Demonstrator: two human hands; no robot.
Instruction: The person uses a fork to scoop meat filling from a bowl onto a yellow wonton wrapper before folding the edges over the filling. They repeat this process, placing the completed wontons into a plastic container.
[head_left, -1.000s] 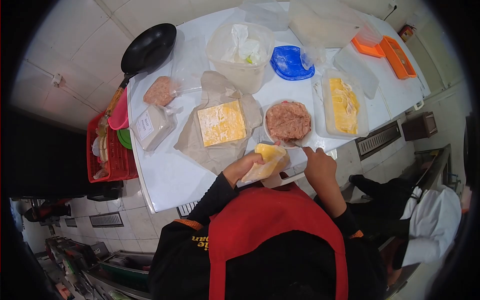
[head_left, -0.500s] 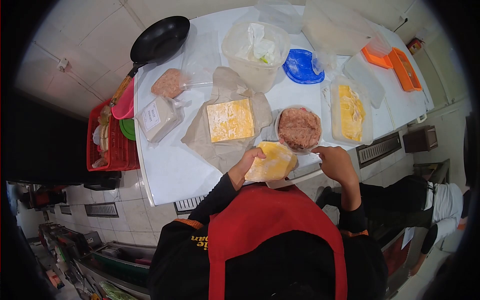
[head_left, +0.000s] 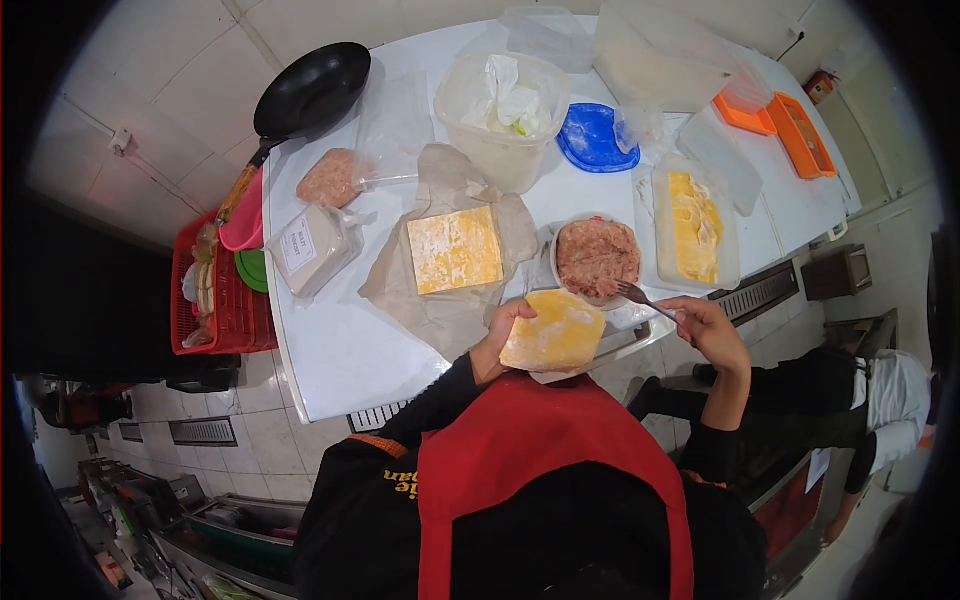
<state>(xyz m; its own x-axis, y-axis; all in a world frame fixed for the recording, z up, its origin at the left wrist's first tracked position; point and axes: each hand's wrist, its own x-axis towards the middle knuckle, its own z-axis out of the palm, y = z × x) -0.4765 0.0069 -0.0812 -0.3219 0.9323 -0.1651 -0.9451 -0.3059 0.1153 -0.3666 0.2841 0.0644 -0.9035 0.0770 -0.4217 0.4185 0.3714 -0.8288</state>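
Observation:
My left hand (head_left: 494,345) grips a floury yellow wonton wrapper (head_left: 553,332) by its left edge, thumb on top, at the table's front edge. A metal fork (head_left: 650,301) is pinched in my right hand (head_left: 712,330), its tines at the near right rim of the bowl of raw minced meat (head_left: 598,255). Behind the held wrapper, a square stack of yellow wrappers (head_left: 456,250) rests on crumpled brown paper (head_left: 395,285). Right of the meat stands a clear tub with folded yellow wrappers (head_left: 693,225).
A black wok (head_left: 315,90), a bag of minced meat (head_left: 328,178) and a labelled bag (head_left: 312,245) line the left side. A tall white tub (head_left: 495,145), a blue lid (head_left: 598,138) and orange trays (head_left: 800,135) stand farther back. Another person (head_left: 820,395) bends at the right.
My right hand has drawn the fork back to the right, bringing its tines into view at the bowl's rim. The held wrapper has shifted slightly right and now lies flatter to view.

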